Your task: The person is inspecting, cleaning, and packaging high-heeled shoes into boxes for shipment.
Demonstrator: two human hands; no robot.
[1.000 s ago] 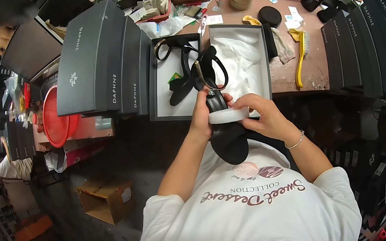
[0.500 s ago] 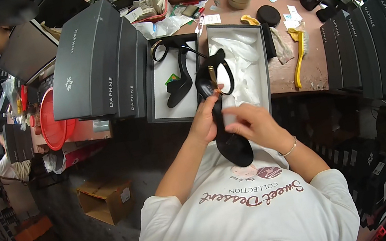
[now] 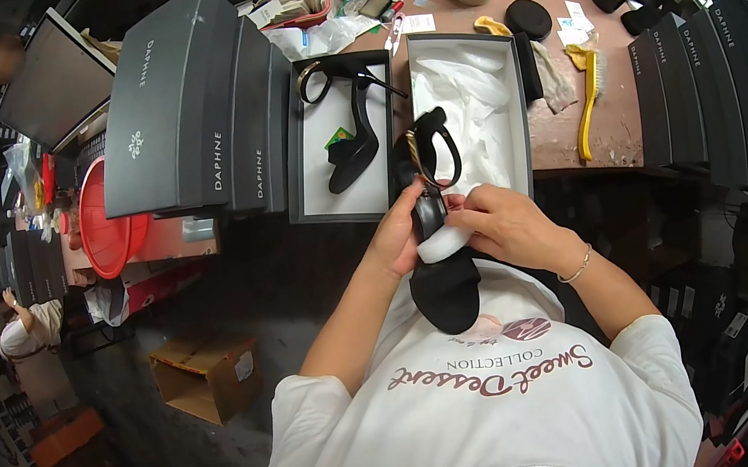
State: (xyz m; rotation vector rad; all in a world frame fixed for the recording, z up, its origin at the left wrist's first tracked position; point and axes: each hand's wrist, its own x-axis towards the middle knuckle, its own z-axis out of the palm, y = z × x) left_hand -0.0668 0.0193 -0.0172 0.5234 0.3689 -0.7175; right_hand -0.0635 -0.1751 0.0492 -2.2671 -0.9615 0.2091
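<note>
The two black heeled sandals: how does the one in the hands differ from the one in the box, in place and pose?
The held sandal is off the table, gripped by the left hand and right hand, with a white pad against it. The boxed sandal lies untouched in the left box half. The held sandal's toe points toward the person; the boxed one lies flat on the white lining. Both are black and strappy.

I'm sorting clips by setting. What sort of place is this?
Probably a shoe packing or finishing workshop. The left hand and right hand hold a black high-heeled sandal over an open shoe box; its mate lies in the lid, with stacked grey shoe boxes and a yellow brush nearby.
</note>
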